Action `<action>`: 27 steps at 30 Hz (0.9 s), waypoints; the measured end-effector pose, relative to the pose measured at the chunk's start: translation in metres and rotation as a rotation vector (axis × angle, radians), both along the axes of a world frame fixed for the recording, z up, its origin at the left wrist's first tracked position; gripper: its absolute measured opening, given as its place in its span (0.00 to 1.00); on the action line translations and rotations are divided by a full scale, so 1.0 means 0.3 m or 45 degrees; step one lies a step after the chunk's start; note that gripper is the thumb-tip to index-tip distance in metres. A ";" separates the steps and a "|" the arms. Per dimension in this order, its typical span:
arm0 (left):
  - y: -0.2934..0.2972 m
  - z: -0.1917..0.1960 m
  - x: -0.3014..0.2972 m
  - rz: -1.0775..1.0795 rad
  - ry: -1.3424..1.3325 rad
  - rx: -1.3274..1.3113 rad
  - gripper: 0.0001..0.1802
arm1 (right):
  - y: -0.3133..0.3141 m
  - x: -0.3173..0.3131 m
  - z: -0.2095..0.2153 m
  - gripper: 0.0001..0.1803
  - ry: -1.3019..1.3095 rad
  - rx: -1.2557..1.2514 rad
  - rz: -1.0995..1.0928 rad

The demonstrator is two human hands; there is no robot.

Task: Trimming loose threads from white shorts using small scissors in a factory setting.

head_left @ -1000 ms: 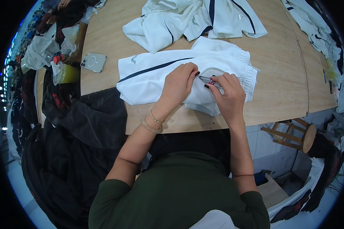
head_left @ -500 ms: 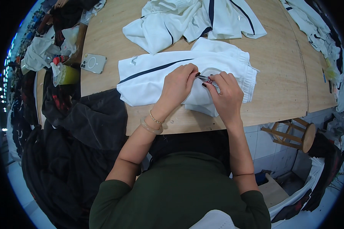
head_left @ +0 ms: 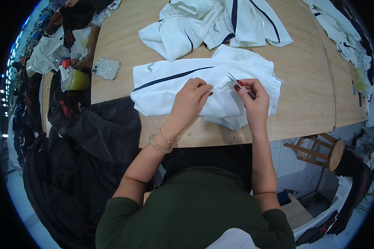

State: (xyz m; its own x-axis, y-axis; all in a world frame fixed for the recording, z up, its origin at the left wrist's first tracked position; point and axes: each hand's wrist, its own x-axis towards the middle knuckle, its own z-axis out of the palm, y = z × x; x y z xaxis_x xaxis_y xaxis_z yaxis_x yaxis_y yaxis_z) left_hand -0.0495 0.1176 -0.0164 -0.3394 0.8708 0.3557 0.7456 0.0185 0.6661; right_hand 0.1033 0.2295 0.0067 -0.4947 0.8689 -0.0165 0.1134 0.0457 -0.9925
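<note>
White shorts [head_left: 162,98] with a navy stripe and a gathered elastic waistband lie flat on the wooden table, waistband to the right. My left hand [head_left: 189,97] rests over their middle with its fingers closed in a pinch; whatever is between the fingertips is too small to make out. Just right of it, my right hand [head_left: 257,101] grips a pair of small metal thread snips [head_left: 232,78]. The blades point up and left, apart at the tips, above the white cloth and clear of my left fingers.
More white garments with navy stripes [head_left: 212,27] are heaped at the table's far side. A phone [head_left: 106,68] lies to the left, near a cup of yellow-green drink [head_left: 77,80]. Dark cloth [head_left: 108,128] hangs over the left edge. Right of the table stands a wooden stool [head_left: 335,154].
My right hand has drawn the snips away from my left fingertips, and the blades now point up and left in the open. My left hand stays pinched, slightly lower.
</note>
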 end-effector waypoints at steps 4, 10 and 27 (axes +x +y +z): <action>0.006 -0.032 0.012 0.004 0.122 -0.055 0.10 | 0.004 -0.003 -0.017 0.10 0.003 0.012 -0.013; 0.015 -0.063 0.017 0.019 0.166 -0.028 0.08 | 0.009 0.005 -0.029 0.09 0.004 -0.004 -0.017; 0.001 -0.069 -0.022 0.114 -0.311 -0.031 0.05 | 0.023 0.018 -0.074 0.10 -0.044 0.027 -0.052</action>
